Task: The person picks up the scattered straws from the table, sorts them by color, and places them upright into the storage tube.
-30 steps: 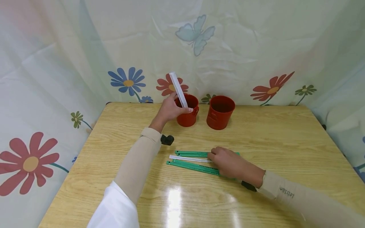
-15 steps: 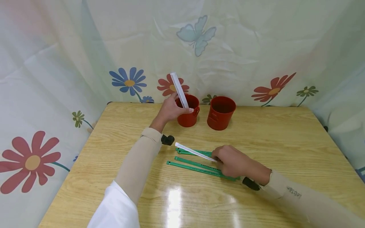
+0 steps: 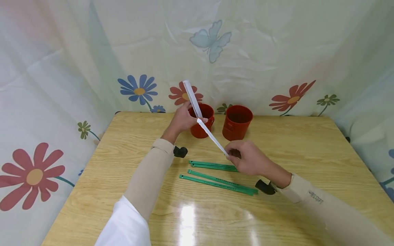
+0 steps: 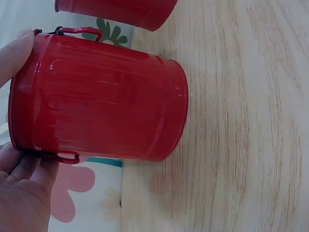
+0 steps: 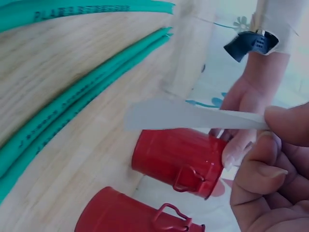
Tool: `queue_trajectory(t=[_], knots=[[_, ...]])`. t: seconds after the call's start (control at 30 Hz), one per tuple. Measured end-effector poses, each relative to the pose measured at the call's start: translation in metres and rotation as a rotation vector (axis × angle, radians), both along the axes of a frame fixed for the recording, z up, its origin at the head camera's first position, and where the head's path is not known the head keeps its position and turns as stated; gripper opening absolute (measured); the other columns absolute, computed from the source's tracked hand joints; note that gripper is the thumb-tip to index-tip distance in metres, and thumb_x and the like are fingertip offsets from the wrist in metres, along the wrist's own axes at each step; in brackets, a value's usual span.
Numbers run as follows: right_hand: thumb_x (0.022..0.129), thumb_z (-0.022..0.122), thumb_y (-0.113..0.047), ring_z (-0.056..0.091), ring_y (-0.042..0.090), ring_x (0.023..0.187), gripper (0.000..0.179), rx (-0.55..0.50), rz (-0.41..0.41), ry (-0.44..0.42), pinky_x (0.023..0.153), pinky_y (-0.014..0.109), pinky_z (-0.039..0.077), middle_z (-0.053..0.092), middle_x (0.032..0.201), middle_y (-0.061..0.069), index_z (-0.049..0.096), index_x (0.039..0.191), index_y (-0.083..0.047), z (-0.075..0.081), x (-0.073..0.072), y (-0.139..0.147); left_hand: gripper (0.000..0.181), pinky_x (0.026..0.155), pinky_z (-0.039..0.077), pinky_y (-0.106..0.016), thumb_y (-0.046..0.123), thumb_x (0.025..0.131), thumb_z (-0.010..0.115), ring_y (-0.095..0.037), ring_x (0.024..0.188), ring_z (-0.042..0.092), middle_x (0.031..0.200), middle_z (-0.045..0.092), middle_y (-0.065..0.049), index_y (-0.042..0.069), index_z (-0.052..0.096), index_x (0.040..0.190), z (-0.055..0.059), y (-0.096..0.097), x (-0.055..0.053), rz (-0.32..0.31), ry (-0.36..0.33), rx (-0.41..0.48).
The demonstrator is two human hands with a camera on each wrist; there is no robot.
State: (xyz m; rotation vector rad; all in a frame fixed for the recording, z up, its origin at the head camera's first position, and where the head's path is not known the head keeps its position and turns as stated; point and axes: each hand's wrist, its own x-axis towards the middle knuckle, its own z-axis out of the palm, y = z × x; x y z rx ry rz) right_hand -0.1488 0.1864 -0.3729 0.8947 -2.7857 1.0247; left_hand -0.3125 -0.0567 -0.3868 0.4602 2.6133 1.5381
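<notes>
White stick is up off the table, btwn the two hands — R hand has it pinched by its near end, thumb against fingers. Long axis runs from that pinch fwd & to the person's left, tilted up, w/ the free tip ending by the L thumb, in front of the rim of the red bucket. Can't tell if the tip touches anything.

L hand is nearer the bucket: thumb & fingers on opp. sides of the rim, gripping it. Other white sticks lean out of its mouth, btwn that thumb & fingers, upper ends to the left.

Next move prob. turns on stick angle vs. that mouth: axis points roughly at it but slants — tip likely needs to clear the rim, then the stick stood steeper.

Second bucket, also red, stands just to the right, no hand on it. Green sticks lie on the table in two groups, approx. sideways to the person, one partly hidden by R hand.
</notes>
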Motion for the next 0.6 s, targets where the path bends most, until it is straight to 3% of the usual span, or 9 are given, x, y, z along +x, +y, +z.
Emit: queue_trajectory(t=[0.13, 0.3, 0.6], knots=[[0.086, 0.073, 0.010, 0.052, 0.003, 0.066, 0.019, -0.099, 0.014, 0.125, 0.057, 0.023, 0.048, 0.061, 0.074, -0.005, 0.072, 0.087, -0.009, -0.002, -0.004, -0.003, 0.080, 0.112, 0.052, -0.050, 0.026, 0.083, 0.090, -0.029, 0.136, 0.054, 0.147, 0.063, -0.006, 0.011, 0.048, 0.149, -0.001, 0.001, -0.002, -0.013, 0.015, 0.006], [0.082, 0.076, 0.014, 0.050, 0.003, 0.067, 0.026, -0.205, 0.043, 0.265, 0.056, 0.024, 0.046, 0.061, 0.075, -0.005, 0.071, 0.085, -0.011, -0.002, -0.007, -0.011, 0.081, 0.111, 0.053, -0.050, 0.025, 0.084, 0.089, -0.031, 0.136, 0.056, 0.147, 0.063, -0.006, 0.012, 0.046, 0.150, -0.001, 0.001, 0.000, -0.015, -0.031, 0.022], [0.080, 0.079, 0.014, 0.049, 0.005, 0.065, 0.023, -0.254, 0.051, 0.340, 0.057, 0.021, 0.045, 0.064, 0.075, -0.001, 0.071, 0.082, -0.008, 0.006, -0.015, -0.026, 0.083, 0.109, 0.055, -0.052, 0.030, 0.082, 0.091, -0.032, 0.131, 0.060, 0.142, 0.065, -0.005, 0.014, 0.046, 0.149, -0.001, -0.002, 0.003, -0.009, -0.031, 0.045]])
